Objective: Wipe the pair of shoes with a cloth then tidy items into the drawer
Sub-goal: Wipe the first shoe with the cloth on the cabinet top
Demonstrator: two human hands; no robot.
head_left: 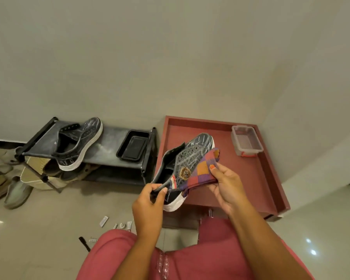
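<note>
Drawer floor open (clear box blocks far corner).

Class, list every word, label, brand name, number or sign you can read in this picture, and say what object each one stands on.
No text can be read in this picture.
Gold badge on the side of the held shoe: too small and blurred to read.
Small white tubes on the floor: any print is too small to read.
Pale markings on the shoe on the rack: a pattern, no legible letters.
</note>
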